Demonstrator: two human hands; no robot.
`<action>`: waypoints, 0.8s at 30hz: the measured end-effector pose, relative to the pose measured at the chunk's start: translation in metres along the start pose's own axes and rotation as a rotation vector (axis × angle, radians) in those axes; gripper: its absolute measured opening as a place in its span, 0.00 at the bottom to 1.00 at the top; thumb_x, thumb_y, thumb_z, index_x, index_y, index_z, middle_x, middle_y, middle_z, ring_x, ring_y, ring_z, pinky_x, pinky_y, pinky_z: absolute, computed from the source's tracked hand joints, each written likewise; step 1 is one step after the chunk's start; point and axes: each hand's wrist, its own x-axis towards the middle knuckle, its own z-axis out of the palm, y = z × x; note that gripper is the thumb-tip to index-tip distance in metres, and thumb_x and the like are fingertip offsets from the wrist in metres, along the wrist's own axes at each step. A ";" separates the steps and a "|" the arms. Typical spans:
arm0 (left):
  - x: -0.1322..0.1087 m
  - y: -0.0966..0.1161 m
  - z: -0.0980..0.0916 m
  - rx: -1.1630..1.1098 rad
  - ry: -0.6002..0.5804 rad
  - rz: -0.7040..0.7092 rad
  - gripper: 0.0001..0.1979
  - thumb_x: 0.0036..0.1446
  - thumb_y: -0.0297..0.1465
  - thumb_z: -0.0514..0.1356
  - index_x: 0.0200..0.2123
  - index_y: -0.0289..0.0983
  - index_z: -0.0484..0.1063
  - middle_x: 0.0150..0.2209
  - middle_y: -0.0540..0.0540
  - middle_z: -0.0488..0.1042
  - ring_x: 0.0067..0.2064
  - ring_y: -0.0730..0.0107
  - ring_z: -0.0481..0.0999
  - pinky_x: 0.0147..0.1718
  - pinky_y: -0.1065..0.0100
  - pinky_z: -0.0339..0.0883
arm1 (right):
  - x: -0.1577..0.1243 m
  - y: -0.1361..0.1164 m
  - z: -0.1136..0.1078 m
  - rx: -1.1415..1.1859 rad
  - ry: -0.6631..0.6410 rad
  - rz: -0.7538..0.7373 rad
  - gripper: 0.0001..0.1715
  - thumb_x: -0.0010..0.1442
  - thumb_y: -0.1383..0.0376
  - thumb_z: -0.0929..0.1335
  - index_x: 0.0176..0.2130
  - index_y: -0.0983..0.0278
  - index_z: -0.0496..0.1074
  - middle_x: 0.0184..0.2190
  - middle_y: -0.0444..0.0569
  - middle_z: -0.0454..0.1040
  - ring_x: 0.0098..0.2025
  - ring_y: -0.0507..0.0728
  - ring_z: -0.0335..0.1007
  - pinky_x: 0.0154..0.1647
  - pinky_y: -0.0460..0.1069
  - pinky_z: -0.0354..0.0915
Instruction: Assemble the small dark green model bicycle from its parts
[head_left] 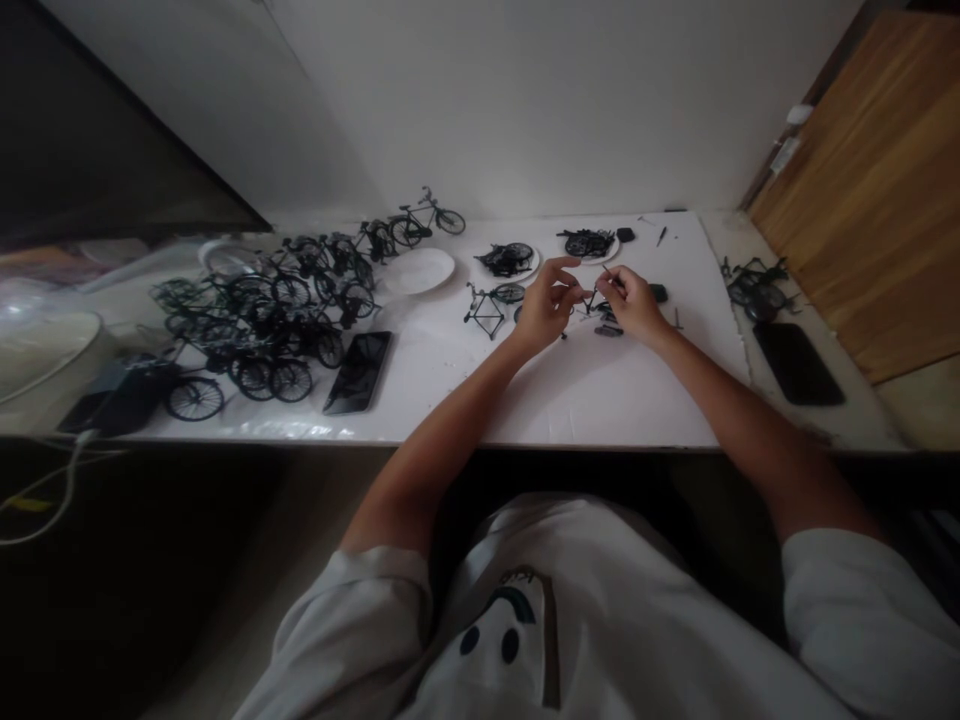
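Note:
My left hand (549,308) has thumb and index finger pinched on a small dark bicycle part (590,300), its other fingers curved above. Beside it, my right hand (634,305) is closed in a pinch on a thin dark piece (606,270) at the same spot. The fingers cover most of both pieces, so their exact kind is hidden. Just left of my hands, a miniature bicycle frame (486,318) lies on the white board, with a small wheel (510,293) at it. Under my right hand lie more dark parts (607,329), partly covered.
Model bicycles (277,310) crowd the left side. A white plate (421,272) and two plates of black parts (508,259) (589,243) stand at the back. Phones (360,372) (799,363) lie on both sides. More dark parts (759,288) lie right, near a wooden panel (870,200).

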 end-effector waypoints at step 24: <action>0.002 -0.021 0.001 -0.185 0.020 0.122 0.22 0.74 0.35 0.62 0.67 0.45 0.64 0.45 0.47 0.74 0.45 0.68 0.87 0.46 0.65 0.85 | 0.000 0.004 0.000 0.114 0.029 -0.145 0.24 0.71 0.39 0.70 0.43 0.56 0.72 0.23 0.38 0.56 0.25 0.54 0.50 0.29 0.52 0.48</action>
